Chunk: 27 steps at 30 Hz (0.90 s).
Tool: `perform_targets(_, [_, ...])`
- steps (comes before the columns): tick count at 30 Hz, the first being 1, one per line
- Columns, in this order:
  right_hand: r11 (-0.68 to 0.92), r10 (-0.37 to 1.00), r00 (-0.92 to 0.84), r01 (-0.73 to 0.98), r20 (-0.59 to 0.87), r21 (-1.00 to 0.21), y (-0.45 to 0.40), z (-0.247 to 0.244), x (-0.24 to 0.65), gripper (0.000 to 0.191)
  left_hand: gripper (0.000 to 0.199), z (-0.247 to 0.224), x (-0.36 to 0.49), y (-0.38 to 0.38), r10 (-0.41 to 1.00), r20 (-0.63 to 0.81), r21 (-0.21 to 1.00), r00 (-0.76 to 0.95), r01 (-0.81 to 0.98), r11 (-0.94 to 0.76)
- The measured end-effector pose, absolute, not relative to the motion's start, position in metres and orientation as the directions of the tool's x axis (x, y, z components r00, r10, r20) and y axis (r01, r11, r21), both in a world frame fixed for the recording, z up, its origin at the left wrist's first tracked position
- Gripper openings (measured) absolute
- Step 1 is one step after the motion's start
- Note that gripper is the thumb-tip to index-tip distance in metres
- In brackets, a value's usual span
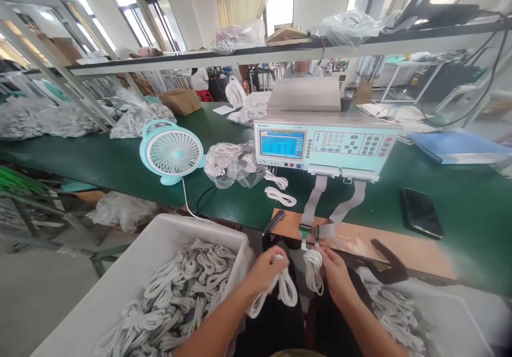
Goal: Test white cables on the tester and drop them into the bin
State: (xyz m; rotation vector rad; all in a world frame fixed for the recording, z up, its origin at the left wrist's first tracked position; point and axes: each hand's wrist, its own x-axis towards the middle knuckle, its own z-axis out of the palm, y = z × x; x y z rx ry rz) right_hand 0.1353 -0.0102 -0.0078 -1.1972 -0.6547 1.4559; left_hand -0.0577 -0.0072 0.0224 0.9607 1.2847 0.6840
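My left hand [267,269] is closed around a bundled white cable [287,287], whose loops hang below the fingers. A second white cable bundle [313,269] dangles beneath the small green connector board [305,233] at the table's front edge. My right hand [335,273] pinches this second cable near its upper end, beside the plug; the fingertips are partly hidden. Grey ribbon cables [316,200] run from the board area up to the light blue tester [324,146] with a lit screen.
A white bin [160,222] of cable bundles stands left, another bin [448,306] right. On the green table are a blue fan [176,153], bagged cables [228,162], two cable bundles [280,196], a phone [422,213] and a blue folder [460,146]. Black clamps [274,222] hold a wooden board [420,250].
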Motion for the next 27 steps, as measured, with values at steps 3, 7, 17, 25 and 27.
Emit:
perform_targets(3, [-0.247,0.945,0.109,-0.384,-0.310,-0.890,-0.010,-0.010,0.137,0.033,0.036,0.006,-0.012,0.010,0.889,-0.368,0.929,0.271,0.061,0.366])
perform_targets(7, [-0.249,0.931,0.152,-0.399,-0.332,-0.882,-0.009,-0.011,0.135,0.036,0.041,-0.006,0.011,0.021,0.919,-0.324,0.939,0.226,-0.037,0.341])
perform_targets(17, [-0.348,0.924,0.076,-0.242,-0.375,-0.906,-0.055,-0.012,0.189,0.032,0.033,-0.013,0.011,-0.032,0.888,-0.410,0.900,0.209,-0.067,0.431])
perform_targets(25, [-0.312,0.947,0.230,0.508,-0.222,-0.803,-0.097,-0.002,0.276,0.041,0.020,-0.012,0.029,-0.026,0.868,-0.402,0.915,0.293,0.166,0.368])
perform_targets(27, [-0.231,0.967,-0.011,0.374,-0.253,-0.898,-0.097,-0.001,0.240,0.044,0.018,-0.008,0.044,-0.024,0.877,-0.302,0.946,0.373,0.230,0.228])
